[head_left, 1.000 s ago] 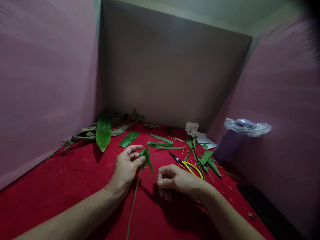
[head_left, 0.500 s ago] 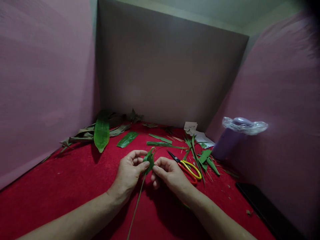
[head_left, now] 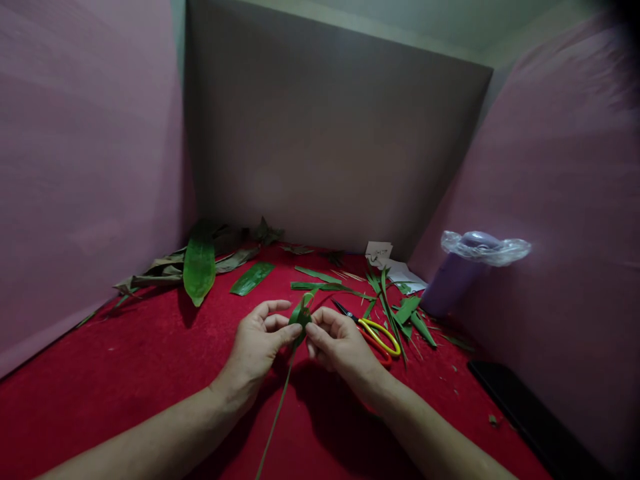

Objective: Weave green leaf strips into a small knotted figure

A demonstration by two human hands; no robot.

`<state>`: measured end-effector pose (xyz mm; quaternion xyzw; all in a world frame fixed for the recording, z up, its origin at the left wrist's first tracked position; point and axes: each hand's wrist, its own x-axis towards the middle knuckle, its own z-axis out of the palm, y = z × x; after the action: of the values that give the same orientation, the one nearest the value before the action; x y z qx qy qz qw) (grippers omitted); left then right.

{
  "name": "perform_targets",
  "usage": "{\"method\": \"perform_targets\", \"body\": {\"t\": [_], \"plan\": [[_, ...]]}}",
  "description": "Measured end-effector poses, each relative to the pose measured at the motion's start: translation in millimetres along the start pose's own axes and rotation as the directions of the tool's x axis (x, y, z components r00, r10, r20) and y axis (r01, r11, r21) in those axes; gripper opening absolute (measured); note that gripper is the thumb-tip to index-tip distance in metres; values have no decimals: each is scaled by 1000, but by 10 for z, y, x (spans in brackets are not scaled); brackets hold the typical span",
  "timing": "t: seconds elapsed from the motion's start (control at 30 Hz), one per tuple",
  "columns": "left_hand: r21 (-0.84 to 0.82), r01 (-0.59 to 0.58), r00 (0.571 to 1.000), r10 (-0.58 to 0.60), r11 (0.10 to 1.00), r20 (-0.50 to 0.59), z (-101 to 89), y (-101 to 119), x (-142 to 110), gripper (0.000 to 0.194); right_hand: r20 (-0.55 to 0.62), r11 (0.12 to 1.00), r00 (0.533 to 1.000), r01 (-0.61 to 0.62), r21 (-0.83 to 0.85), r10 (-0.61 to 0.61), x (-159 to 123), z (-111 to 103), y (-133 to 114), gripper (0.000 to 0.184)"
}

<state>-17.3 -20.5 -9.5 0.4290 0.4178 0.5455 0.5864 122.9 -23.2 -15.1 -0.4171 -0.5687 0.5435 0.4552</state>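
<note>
We find the left hand (head_left: 256, 348) and the right hand (head_left: 344, 341) both pinching a folded green leaf (head_left: 299, 315) between them, above the red tabletop (head_left: 165, 360); scissors (head_left: 364, 324) lie near the right hand.

Reads dim and muted throughout. Seems lit from above, casting soft-edged dark shadows on the red cloth (head_left: 160, 373) below the left hand (head_left: 253, 350) and right hand (head_left: 345, 347). Dull across the back panel (head_left: 330, 133), paler at the ceiling (head_left: 425, 20). Glints faintly off the clear plastic (head_left: 513, 251). Stretches wide-angle toward the edges; blacks out at top right. Lacks fine detail around the folded leaf (head_left: 300, 317).
</note>
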Motion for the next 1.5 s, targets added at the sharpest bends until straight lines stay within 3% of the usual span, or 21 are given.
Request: {"method": "perform_targets", "body": {"t": [0.2, 0.3, 0.47, 0.7, 0.97, 1.1, 1.5], "plan": [[40, 91, 981, -97, 995, 166, -69, -86, 32, 28, -12, 1000, 1000, -22, 9, 22, 7, -33, -21, 33], [56, 117, 981, -124, 992, 152, -69, -87, 16, 22, 20, 999, 999, -48, 20, 48, 0, -15, -9, 34], [20, 64, 994, -66, 998, 83, -33, -51, -15, 18, 62, 992, 996, -76, 103, 70, -19, 25, 25, 34], [16, 54, 996, -55, 998, 77, -27, -74, -16, 16, 96, 996, 992, -82, 34, 78, -13, -15, 24, 32], [-1, 96, 968, -93, 995, 235, -56, -49, -38, 17, 92, 998, 994, -66, 15, 65, -8, -36, -13, 31], [-90, 118, 959, -90, 989, 267, -60, -29, -31, 14, 133, 997, 988, -77, -1, 76, -7, -42, -2, 31], [-187, 132, 983, -104, 974, 153, -60, -17, -23, 6, 112, 991, 990, -92, 96, 81, -27, 13, 20, 31]]}}
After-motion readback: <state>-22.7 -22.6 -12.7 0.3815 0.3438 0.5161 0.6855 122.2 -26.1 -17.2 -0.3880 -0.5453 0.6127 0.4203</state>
